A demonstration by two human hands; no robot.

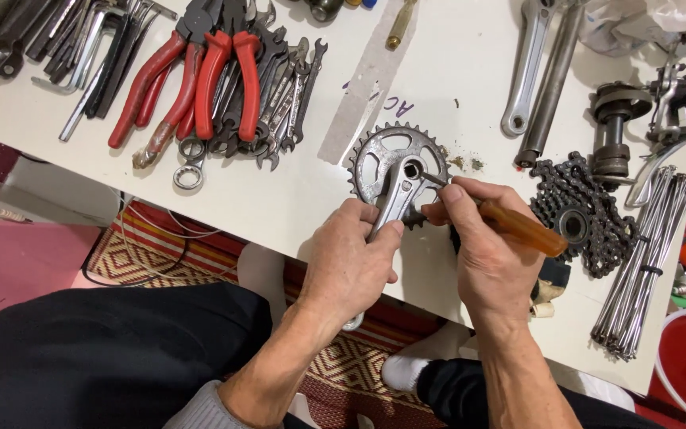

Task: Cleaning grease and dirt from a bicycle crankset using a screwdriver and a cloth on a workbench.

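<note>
Two hands [418,250], screwdriver [502,218] tip up-left into crank [397,187].

Both hands, left hand [348,262] and right hand [486,254], are bare, no gloves; grey sleeve cuff [200,409] on the left arm, black trousers [105,357], white sock [402,369].

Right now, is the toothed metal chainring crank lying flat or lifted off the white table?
Lying flat: toothed metal chainring crank rests on the white table.

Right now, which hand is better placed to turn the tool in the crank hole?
Right hand: it holds the amber-handled screwdriver, tip at the grey metal crank arm. Left hand grips that crank.
</note>
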